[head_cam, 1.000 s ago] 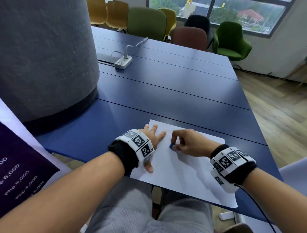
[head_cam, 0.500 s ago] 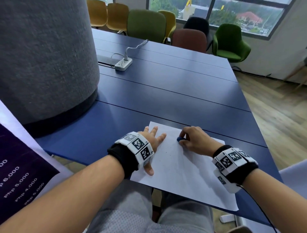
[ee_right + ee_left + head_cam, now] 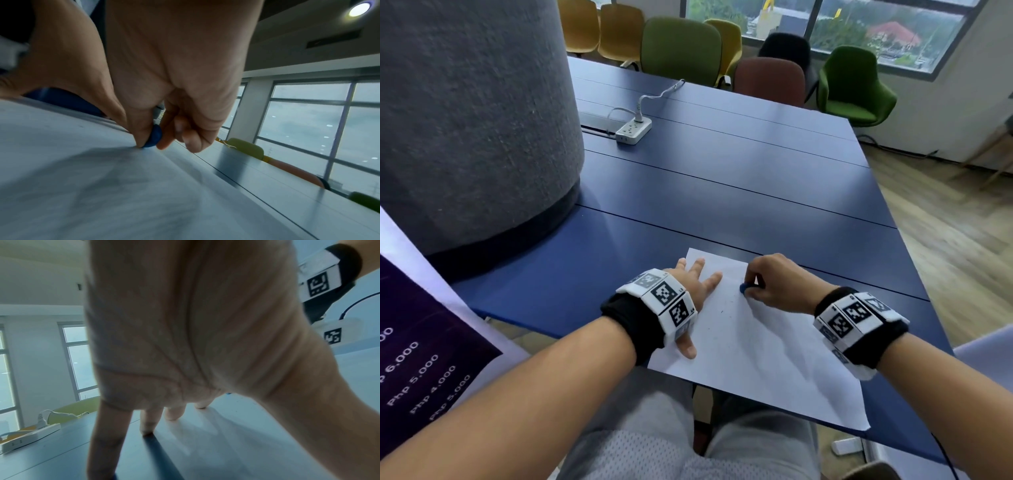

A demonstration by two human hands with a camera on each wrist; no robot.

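While the white paper (image 3: 756,342) is rubbed w/ the small blue eraser (image 3: 743,288), the sheet must be kept flat & still. The eraser is pinched tight in the grip of the right hand (image 3: 779,286), thumb on one side & fingers on the other. Its edge is set down on the paper, near the far side of the sheet. The left hand (image 3: 693,294) is laid on the left part of the sheet, fingers straight & spread. Nothing is held in that grip; the paper is only pressed down.

Short, soft rubs are likely best, so the thin sheet is not torn or bunched up. The pressing hand should be kept close to the eraser, since a far-off hold lets the paper slide. The near part of the sheet is hung over the bench (image 3: 722,192) edge & looks a bit wavy, so no hard push should be made there. Tiny dark crumbs (image 3: 722,312) are seen on the sheet; they should be brushed off, not smeared in.

Other things: a white power strip (image 3: 633,130) w/ its cable is set far up the bench, well apart. A big grey pillar (image 3: 476,120) is seen at the left, & a dark price sign (image 3: 424,342) at the near left. Coloured chairs (image 3: 681,51) are lined up past the far end. None of these is near the hands.
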